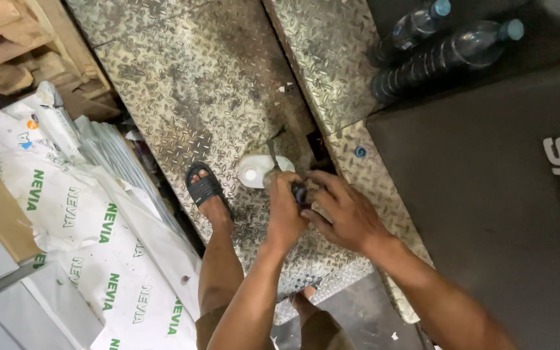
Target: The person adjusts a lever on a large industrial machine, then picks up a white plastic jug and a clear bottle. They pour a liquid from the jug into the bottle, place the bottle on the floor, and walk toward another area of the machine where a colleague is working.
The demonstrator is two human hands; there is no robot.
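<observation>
1. Hands, two, meeting low over a diamond-plate metal floor (215,84): the left hand (284,210) is curled into a fist around a slim metal tool (272,170), while the right hand (341,210) has its fingers bent and pinching a small dark part (299,192) held between both hands.
2. Risk, as a judgement: the small part could slip from the pinch and roll into the dark gap (319,148) in the plating just beyond (grip looks tight, though).
3. Feet: one in a black sandal (204,185); a second is barely visible.
4. White plastic container (257,170), one, just beyond the hands; a jolt might tip it.
5. Blue cap (360,152), one.
6. Water bottles (448,55), two, lying farthest away.
</observation>
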